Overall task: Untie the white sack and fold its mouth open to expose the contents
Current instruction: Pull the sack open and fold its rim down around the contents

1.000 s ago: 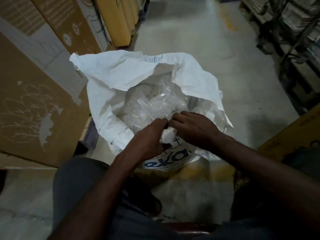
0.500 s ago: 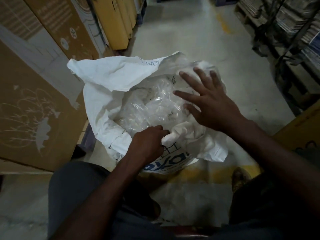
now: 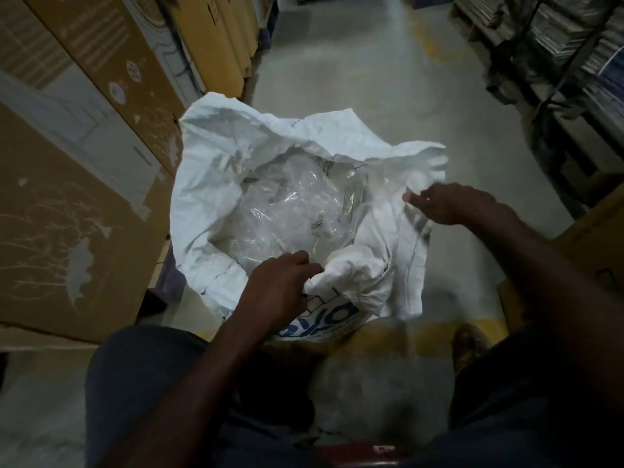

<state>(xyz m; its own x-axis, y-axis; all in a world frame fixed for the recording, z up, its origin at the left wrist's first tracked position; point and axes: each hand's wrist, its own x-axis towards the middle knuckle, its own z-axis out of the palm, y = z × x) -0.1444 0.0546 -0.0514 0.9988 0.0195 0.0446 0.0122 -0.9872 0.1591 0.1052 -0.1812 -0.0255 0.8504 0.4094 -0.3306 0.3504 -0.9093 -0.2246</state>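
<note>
At the near rim of the white sack, the left hand is closed around a bunched fold of woven cloth, while the right hand pinches the right-hand edge and draws it outward. Both hands sit on the mouth itself, left nearer the body, right farther out. Between them clear plastic bags show inside (contents too crumpled to identify). The sack stands upright on the concrete floor, just beside cardboard cartons; its far-left flap looks unfolded yet.

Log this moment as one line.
white sack mouth open | clear plastic exposed | left hand grips near rim | right hand pinches right rim
</note>
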